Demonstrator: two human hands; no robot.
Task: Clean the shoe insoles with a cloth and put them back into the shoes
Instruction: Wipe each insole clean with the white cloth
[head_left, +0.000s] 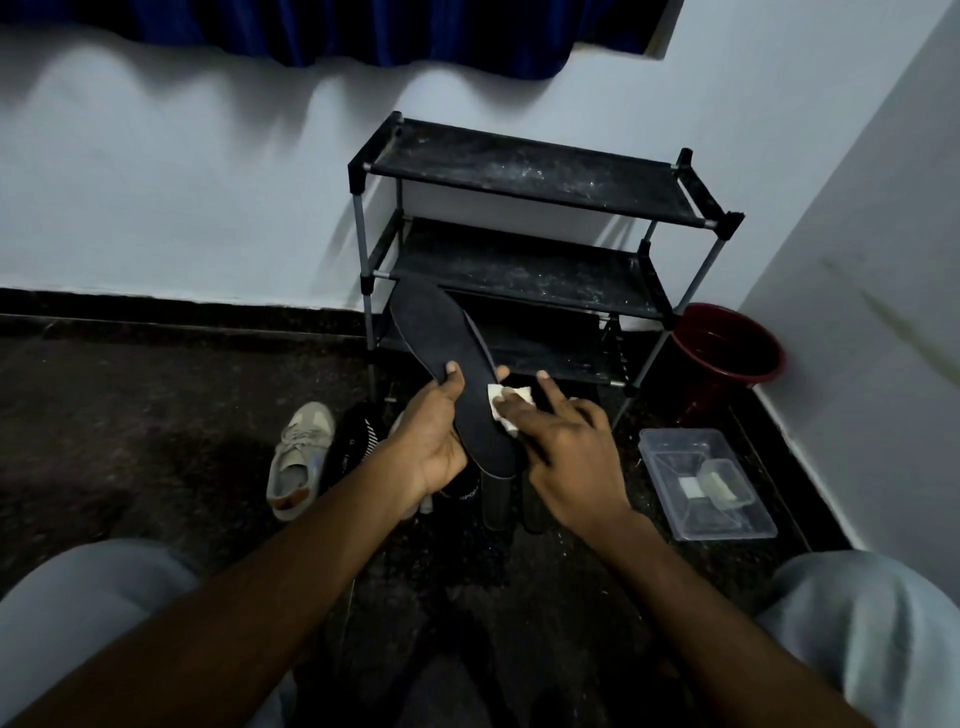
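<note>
A long dark insole is held up at an angle in front of me, toe end pointing up and away. My left hand grips its left edge near the heel, thumb on top. A small white cloth lies against the insole's right side, pressed there by the fingers of my right hand. On the floor below sit a beige sneaker and a dark shoe beside it. More dark shoes stand under my hands, partly hidden.
A black three-tier shoe rack stands against the white wall straight ahead. A red bucket is in the right corner. A clear plastic tub holding a small container lies on the dark floor at the right. My knees frame the bottom corners.
</note>
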